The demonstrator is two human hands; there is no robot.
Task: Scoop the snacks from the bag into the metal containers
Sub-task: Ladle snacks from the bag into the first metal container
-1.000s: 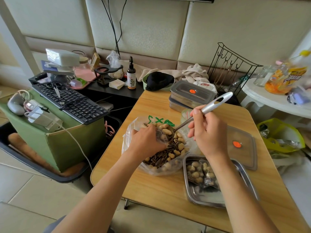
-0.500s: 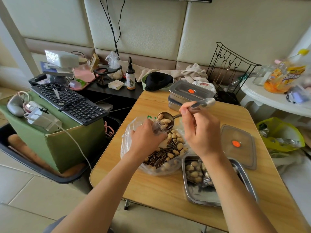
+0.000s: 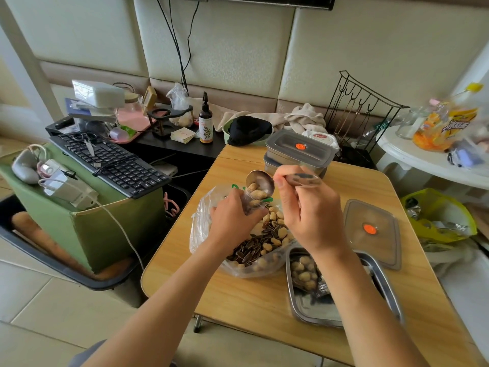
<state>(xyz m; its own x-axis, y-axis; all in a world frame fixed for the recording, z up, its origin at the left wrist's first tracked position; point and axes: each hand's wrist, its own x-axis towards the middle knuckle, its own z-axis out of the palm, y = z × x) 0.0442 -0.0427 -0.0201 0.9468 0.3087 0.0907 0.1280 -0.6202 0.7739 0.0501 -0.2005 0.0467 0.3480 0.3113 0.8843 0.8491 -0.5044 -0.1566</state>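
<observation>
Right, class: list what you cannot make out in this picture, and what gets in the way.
- Head view: how full the open metal container is; the right forearm crosses it.
- Head view: contents of the stacked lidded containers; lids cover them.
- Head view: the handle of the spoon; motion blur beside the right hand.
- Head view: what lies under the left hand, which grips the bag.
- Head view: print on the orange packet; blurred near the right edge.

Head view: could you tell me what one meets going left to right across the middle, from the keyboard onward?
Keyboard → left hand gripping the plastic bag → right hand holding the spoon → loose lid → yellow bag.
</observation>
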